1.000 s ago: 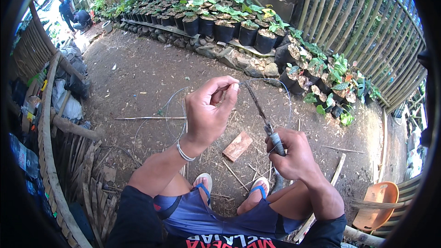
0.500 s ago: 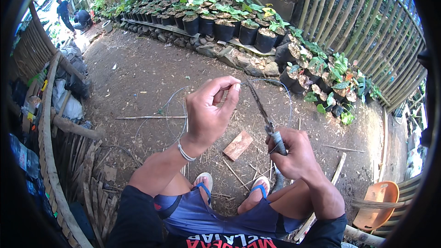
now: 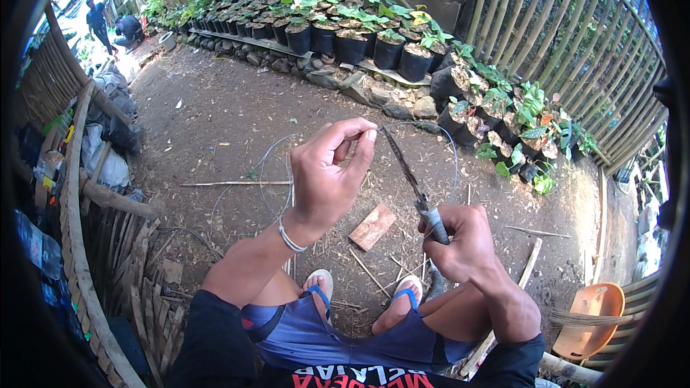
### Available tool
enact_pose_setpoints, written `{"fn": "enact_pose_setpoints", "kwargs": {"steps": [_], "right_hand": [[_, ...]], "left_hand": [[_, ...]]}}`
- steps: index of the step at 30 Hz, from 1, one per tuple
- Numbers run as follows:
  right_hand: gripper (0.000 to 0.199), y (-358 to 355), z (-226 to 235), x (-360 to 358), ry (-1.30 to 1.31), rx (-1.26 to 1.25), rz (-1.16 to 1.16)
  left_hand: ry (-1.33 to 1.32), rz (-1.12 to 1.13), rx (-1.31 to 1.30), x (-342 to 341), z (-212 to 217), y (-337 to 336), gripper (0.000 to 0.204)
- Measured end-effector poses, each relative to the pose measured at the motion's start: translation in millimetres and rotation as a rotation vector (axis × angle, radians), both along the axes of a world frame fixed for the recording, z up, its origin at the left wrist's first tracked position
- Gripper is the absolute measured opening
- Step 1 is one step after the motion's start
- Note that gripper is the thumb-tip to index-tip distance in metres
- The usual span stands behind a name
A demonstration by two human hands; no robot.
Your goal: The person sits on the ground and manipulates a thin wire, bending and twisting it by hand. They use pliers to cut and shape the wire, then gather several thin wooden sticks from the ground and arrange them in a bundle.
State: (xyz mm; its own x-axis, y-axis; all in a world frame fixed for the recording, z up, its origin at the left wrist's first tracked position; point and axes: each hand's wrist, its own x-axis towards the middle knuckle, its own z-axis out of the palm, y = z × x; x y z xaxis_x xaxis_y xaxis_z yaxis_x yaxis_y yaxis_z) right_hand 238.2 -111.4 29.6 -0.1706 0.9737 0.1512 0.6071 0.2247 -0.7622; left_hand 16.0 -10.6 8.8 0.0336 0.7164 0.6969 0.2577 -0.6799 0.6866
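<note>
My left hand [image 3: 332,169] is raised in the middle, thumb and forefinger pinched on the end of a thin pale wire [image 3: 454,149]. The wire arcs over to the right and bends down toward my right hand; more thin loops hang left of my left wrist. My right hand [image 3: 463,241] is closed round the grey wrapped handle of a knife [image 3: 407,169]. Its dark, narrow blade slants up and left, the tip close to my left fingertips and the wire. Whether the tip touches the wire, I cannot tell.
A small wooden block [image 3: 372,227] and scattered sticks lie on the dirt floor before my feet. Potted plants in black bags [image 3: 352,47] line a stone edge at the back. Bamboo fencing [image 3: 560,36] stands right, an orange scoop [image 3: 593,320] lower right. Two people [image 3: 98,21] are far left.
My right hand and the knife have shifted very slightly to the right. My left hand keeps its pinch in the same place. The standing person far off has moved a little.
</note>
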Motion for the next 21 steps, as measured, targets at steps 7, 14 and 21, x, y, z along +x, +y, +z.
{"fn": "enact_pose_setpoints", "kwargs": {"steps": [7, 14, 21], "right_hand": [[0.007, -4.3, 2.2, -3.6, -0.02, -0.102, -0.033], [0.022, 8.0, -13.8, 4.9, -0.077, 0.144, 0.112], [0.022, 23.2, -25.5, 30.2, 0.113, 0.06, -0.259]], "left_hand": [[0.014, -0.044, -0.045, -2.6, 1.3, 0.9, 0.017], [-0.227, -0.169, -0.279, -3.7, 4.0, 5.2, 0.016], [-0.508, -0.337, -0.51, -17.1, -2.3, 25.2, 0.02]]}}
